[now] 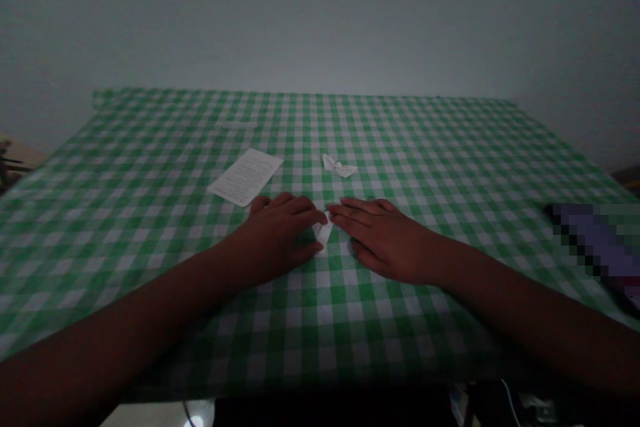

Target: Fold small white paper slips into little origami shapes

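Observation:
A small folded piece of paper (323, 235) with printed lines lies on the checked tablecloth, partly hidden by my fingers. My left hand (273, 230) holds it down from the left, with the thumb at its near end and the index finger at its far end. On the other side, my right hand (387, 237) lies palm down with its fingers stretched out flat, the fingertips at the paper's upper right edge. Beyond my hands sits a folded paper shape (339, 166) with pointed ends. A flat printed sheet (247, 177) rests just past my left hand.
A green and white checked tablecloth (425, 140) covers the table, which reaches to a plain wall (320, 20). Toward the back left lies a thin pale strip (240, 125). At the right edge is a dark-edged purple object (593, 240), blurred into blocks.

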{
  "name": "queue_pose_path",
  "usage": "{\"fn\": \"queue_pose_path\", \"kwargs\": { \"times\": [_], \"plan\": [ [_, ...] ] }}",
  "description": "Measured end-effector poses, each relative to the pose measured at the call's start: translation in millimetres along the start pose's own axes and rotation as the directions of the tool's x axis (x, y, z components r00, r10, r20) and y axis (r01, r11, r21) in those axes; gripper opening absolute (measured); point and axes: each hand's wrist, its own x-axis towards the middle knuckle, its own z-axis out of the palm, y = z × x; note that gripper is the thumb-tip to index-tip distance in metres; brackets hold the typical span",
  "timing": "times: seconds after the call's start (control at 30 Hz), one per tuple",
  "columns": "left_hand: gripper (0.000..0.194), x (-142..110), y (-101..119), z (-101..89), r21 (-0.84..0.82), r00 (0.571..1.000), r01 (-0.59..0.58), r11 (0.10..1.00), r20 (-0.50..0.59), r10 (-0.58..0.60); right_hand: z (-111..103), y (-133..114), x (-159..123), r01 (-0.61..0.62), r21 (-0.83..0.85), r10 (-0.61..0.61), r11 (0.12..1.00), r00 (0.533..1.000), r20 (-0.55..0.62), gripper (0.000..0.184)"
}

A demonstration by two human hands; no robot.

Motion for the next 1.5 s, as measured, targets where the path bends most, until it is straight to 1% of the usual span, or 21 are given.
{"fn": "queue_pose_path", "kwargs": {
  "times": [0.13, 0.23, 0.47, 0.6, 0.73, 0.9, 1.17, 1.37, 1.5],
  "plan": [
    [0.028, -1, -2, 1.1, 0.018, 1.000, -0.004, 1.000, -0.005, 0.004, -1, -1, 1, -0.013, 0.023, 0.012, 1.000, 1.000, 0.007, 0.055],
    [0.027, -1, -2, 1.2, 0.034, 1.000, 0.001, 0.999, -0.004, 0.000, 1, 0, 1, -0.019, 0.029, 0.019, 0.999, 1.000, -0.017, 0.054],
    [0.027, -1, 6, -6.7, 0.058, 0.999, 0.023, 0.998, 0.031, -0.025, 4, 4, 2, 0.024, 0.028, -0.022, 0.999, 0.996, -0.088, 0.046],
    [0.027, -1, 6, -6.5, 0.047, 0.999, 0.029, 0.998, 0.025, -0.030, 2, 3, 3, 0.034, 0.041, -0.030, 0.999, 0.995, -0.096, 0.043],
    [0.026, -2, 3, -2.9, 0.036, 1.000, 0.012, 0.999, 0.001, -0.012, 3, 1, 2, 0.023, 0.040, -0.019, 0.999, 0.996, -0.090, 0.043],
    [0.027, -4, 4, -2.2, 0.028, 1.000, 0.010, 1.000, 0.001, -0.010, 6, 1, 1, 0.035, 0.049, -0.028, 0.998, 0.992, -0.122, 0.045],
    [0.026, -5, 5, -3.8, 0.037, 1.000, -0.011, 0.999, -0.001, 0.011, 3, -2, 1, 0.013, 0.049, -0.008, 0.999, 0.995, -0.098, 0.047],
    [0.026, -5, 8, -6.8, 0.060, 1.000, 0.002, 0.998, 0.025, -0.004, 5, -2, 0, 0.004, 0.037, -0.001, 0.999, 0.996, -0.086, 0.047],
    [0.027, -5, 8, -6.2, 0.081, 1.000, -0.010, 0.997, 0.015, 0.008, 6, -1, 0, -0.002, 0.029, 0.004, 1.000, 0.996, -0.087, 0.046]
  ]
}}
